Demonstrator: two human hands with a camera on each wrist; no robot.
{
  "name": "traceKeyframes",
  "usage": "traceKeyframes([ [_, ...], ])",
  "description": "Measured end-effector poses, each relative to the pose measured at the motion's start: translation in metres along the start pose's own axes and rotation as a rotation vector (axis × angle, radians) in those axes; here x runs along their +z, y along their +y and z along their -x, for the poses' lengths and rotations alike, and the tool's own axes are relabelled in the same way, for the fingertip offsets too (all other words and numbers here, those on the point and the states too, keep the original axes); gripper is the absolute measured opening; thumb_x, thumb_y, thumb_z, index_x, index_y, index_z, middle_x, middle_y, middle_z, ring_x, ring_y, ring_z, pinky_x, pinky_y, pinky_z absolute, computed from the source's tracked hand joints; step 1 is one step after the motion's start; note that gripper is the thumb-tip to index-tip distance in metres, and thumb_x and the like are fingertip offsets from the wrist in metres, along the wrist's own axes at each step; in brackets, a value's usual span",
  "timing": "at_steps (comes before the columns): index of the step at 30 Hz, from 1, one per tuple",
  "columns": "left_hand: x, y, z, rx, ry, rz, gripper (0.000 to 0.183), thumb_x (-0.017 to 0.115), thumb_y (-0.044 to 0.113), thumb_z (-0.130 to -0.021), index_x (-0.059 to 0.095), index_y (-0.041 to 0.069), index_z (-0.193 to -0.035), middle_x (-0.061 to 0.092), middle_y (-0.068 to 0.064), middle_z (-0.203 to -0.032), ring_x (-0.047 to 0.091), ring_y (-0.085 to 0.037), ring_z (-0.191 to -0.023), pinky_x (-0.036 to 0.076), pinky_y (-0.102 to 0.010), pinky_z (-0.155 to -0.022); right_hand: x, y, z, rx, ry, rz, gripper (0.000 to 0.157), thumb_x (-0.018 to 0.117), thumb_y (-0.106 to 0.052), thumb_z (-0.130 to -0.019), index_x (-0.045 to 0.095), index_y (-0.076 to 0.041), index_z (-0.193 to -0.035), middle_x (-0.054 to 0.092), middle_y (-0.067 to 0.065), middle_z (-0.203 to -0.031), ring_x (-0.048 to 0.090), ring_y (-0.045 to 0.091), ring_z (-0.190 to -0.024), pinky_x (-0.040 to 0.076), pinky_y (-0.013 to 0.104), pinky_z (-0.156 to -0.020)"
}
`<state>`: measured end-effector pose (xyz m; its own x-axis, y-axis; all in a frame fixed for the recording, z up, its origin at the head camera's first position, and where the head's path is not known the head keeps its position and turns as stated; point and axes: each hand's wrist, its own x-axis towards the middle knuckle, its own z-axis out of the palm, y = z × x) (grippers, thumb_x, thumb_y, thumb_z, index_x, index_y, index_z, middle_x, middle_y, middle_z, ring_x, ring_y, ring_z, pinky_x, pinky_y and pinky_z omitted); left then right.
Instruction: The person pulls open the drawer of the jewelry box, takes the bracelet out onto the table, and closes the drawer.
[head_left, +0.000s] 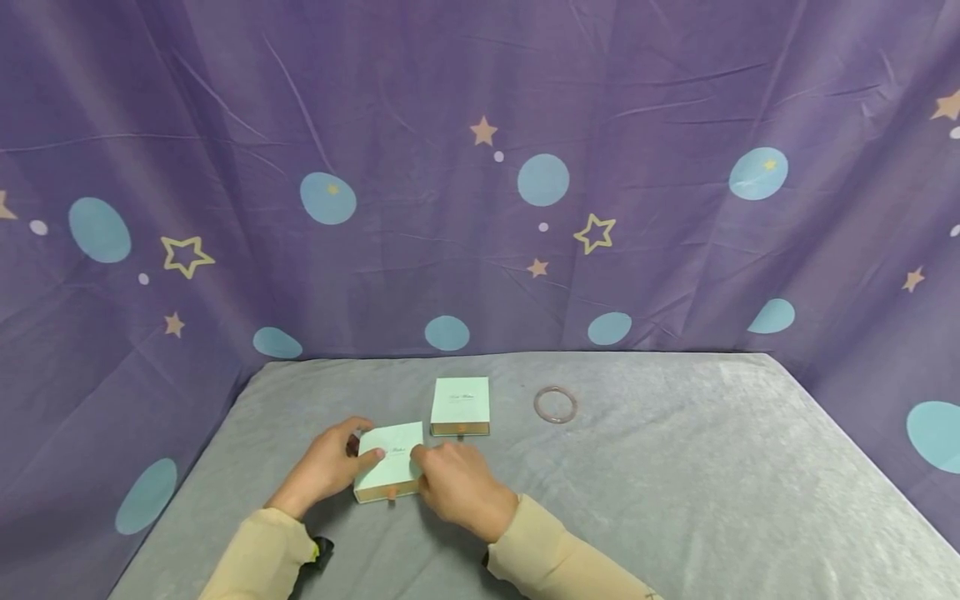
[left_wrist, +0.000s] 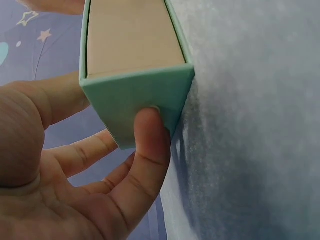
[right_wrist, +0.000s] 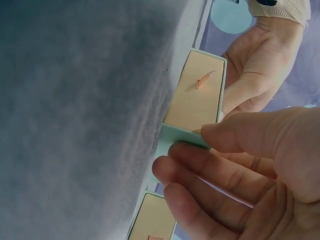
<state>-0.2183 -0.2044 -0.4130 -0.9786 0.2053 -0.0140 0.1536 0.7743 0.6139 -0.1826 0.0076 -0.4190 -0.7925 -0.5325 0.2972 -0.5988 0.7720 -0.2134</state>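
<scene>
The near box (head_left: 395, 471) lay on the left part of the desk (head_left: 660, 508), between the two hands, with no gap on either side. The left hand (head_left: 326, 462) reached it from the left: its thumb lay over the lid, and in the left wrist view a fingertip pressed the green side wall. That grip was spread only as wide as the box corner, with the other fingers loosely bent. The right hand (head_left: 461, 487) held the opposite side, thumb at the edge of the tan front face and fingers bent along the green wall, so this grip too had hold of the box.

The lid looked close to square, so no long axis stood out. The box sat slightly skewed, its right end a little farther from the person, and the orange tab (head_left: 391, 493) faced the person, between the hands and free of both. Whether the base was flat on the cloth could not be told.

The far box (head_left: 461, 400) lay beyond and to the right, just beside the near box's far right corner, squarer to the desk; the right hand was nearer to it. The bangle (head_left: 556, 405) lay farther right, well apart from both hands.
</scene>
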Motion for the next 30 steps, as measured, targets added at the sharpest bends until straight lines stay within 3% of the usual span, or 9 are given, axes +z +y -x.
traceKeyframes([
  [16, 0.004, 0.005, 0.001, -0.013, -0.019, 0.005, 0.049, 0.072, 0.026, -0.087, 0.055, 0.003, -0.126, 0.057, -0.007, -0.087, 0.051, -0.017, -0.071, 0.045, -0.03, -0.057, -0.004, 0.001, 0.009, 0.013, -0.012, 0.007, 0.012, 0.068, -0.005, -0.079, 0.06, -0.014, -0.08, 0.053, -0.005, -0.058, 0.042, 0.005, -0.044, 0.033, 0.02, -0.036],
  [30, 0.008, 0.01, 0.004, -0.027, -0.045, 0.096, 0.05, 0.074, 0.021, -0.085, 0.053, 0.002, -0.127, 0.057, -0.008, -0.084, 0.055, -0.018, -0.057, 0.05, -0.031, -0.05, -0.008, 0.005, 0.015, -0.012, -0.028, 0.02, 0.013, 0.069, -0.006, -0.079, 0.061, -0.015, -0.082, 0.053, -0.007, -0.058, 0.039, 0.003, -0.044, 0.032, 0.017, -0.037],
])
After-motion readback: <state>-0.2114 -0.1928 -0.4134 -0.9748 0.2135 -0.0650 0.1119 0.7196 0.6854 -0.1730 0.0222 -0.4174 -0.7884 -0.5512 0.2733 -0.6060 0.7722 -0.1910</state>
